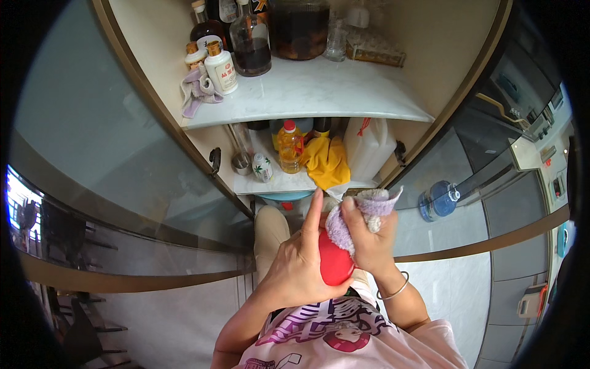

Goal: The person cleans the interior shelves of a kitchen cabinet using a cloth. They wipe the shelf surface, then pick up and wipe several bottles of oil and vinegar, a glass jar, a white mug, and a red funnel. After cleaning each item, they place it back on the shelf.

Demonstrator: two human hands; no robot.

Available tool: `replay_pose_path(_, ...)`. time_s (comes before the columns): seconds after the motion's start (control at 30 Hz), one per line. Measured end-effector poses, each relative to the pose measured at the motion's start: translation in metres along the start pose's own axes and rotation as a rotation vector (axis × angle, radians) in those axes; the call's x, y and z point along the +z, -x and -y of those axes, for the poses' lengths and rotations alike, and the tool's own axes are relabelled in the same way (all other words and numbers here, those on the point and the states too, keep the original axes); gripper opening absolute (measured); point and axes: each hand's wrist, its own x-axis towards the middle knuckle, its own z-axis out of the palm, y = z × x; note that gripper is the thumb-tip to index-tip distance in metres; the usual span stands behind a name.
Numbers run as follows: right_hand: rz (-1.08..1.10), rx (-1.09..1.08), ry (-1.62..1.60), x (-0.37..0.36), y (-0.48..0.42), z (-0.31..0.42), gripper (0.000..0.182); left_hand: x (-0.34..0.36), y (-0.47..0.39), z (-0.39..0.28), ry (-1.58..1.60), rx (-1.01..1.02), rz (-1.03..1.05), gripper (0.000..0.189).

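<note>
My left hand grips a smooth red object, rounded at its lower end; its upper part is covered, so its exact kind cannot be told. In my right hand is a bunched lilac and white terry cloth, which presses against the red object's upper side. Both hands are in front of my lap, just before the lower shelf of an open cabinet. A yellow cloth hangs over that shelf's front edge, beyond my fingers.
On the lower shelf stand an oil bottle, a small white can and a white plastic jug. The upper marble shelf bears white bottles, a dark liquor bottle and another lilac cloth. Glass doors flank me; a water bottle shows at right.
</note>
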Motion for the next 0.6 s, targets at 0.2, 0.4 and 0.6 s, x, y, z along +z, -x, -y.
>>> replay_pose_path(0.2, -0.485, -0.142, 0.141, -0.035, -0.027, -0.008, 0.028, 0.002, 0.017, -0.001, 0.233, -0.071, 0.222, 0.122)
replay_pose_path(0.4, 0.052, 0.114, -1.165, -0.073, -0.041, -0.023, 0.036, -0.005, 0.023, 0.026, 0.479, -0.089, -0.032, 0.133)
replay_pose_path(0.6, 0.155, -0.01, -1.221, -0.065, -0.038, -0.057, 0.05, -0.004, 0.028, 0.021, 0.388, -0.067, -0.12, 0.128)
